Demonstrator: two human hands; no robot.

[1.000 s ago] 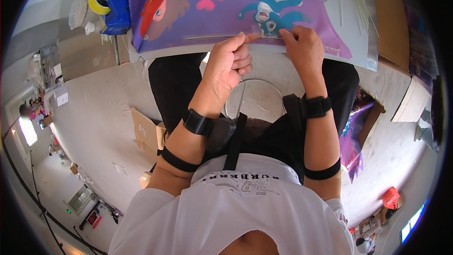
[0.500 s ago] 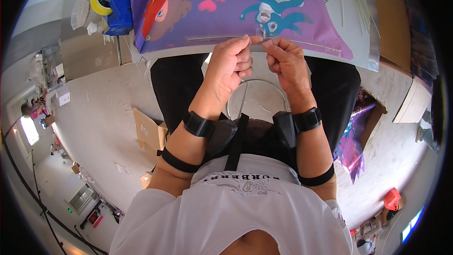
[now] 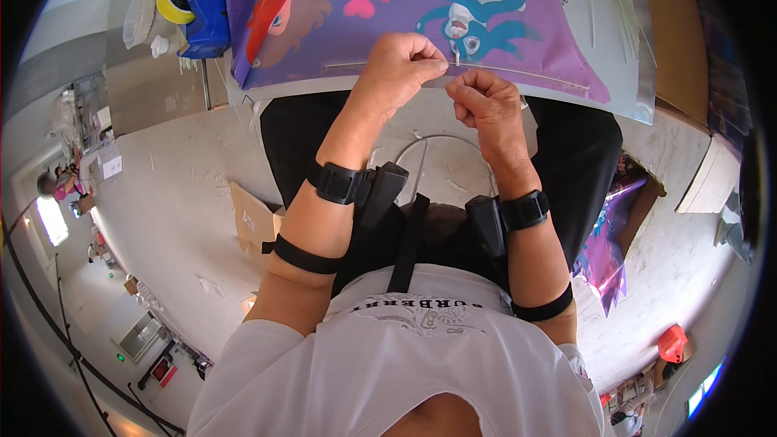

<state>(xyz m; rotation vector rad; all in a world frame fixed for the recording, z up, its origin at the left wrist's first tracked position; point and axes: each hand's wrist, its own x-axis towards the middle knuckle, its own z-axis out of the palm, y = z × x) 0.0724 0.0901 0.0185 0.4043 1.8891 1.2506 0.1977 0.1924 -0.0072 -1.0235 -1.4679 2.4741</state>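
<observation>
A purple printed plastic sheet (image 3: 388, 36) with cartoon figures lies across the surface in front of me. Along its near edge runs a thin pale rod (image 3: 534, 76), and a small whitish strip (image 3: 457, 57) stands up from it. My left hand (image 3: 394, 73) is closed in a pinch, thumb and forefinger meeting at the rod just left of that strip. Slightly nearer to me, my right hand (image 3: 490, 103) is also pinched closed, below the rod and apart from the left. Whatever is between either hand's fingertips is too small to make out.
A blue tape dispenser (image 3: 204, 8) with a yellow roll (image 3: 171, 0) stands at the far left, beside a white ribbed cup (image 3: 138, 21). Thin pale rods (image 3: 619, 12) lie at the far right. An open carton (image 3: 257, 222) is on the floor, left of my legs.
My hands have come apart: the left has risen and turned its fingertips down toward the rod, while the right has drawn slightly back toward me. Their fingertips were nearly touching before.
</observation>
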